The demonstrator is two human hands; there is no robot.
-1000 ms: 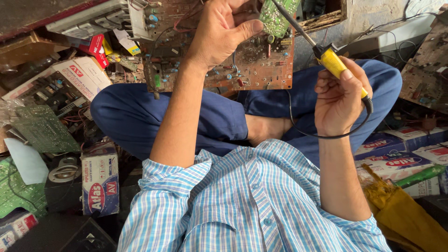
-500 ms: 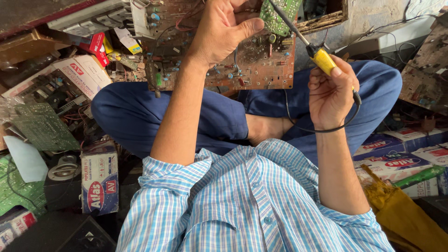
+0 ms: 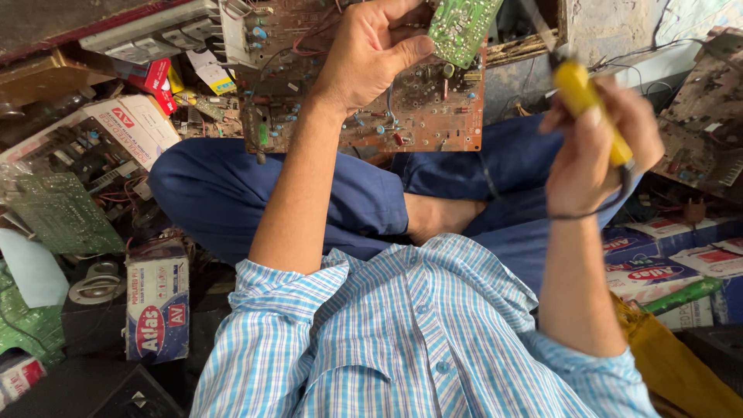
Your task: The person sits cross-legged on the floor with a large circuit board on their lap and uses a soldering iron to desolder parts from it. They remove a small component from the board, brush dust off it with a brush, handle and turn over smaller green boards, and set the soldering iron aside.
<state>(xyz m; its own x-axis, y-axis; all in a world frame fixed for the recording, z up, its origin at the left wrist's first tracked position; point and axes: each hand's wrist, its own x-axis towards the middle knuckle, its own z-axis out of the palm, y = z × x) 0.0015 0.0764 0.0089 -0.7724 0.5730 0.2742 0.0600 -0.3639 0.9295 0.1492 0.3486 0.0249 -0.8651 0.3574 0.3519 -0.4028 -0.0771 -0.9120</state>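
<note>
The left hand [image 3: 370,56] has its grip clamped on the top of the brown circuit board [image 3: 418,108], thumb pressed across toward the small green board [image 3: 462,27] fixed to it, and the board stands propped upright over the crossed legs in blue trousers [image 3: 232,193]. Over on the right hand [image 3: 596,147], the grip is curled tight around the yellow handle of the soldering iron [image 3: 584,101], its dark cord looping below the wrist, the iron lifted clear and just right of the board, tip blurred toward the top edge.
</note>
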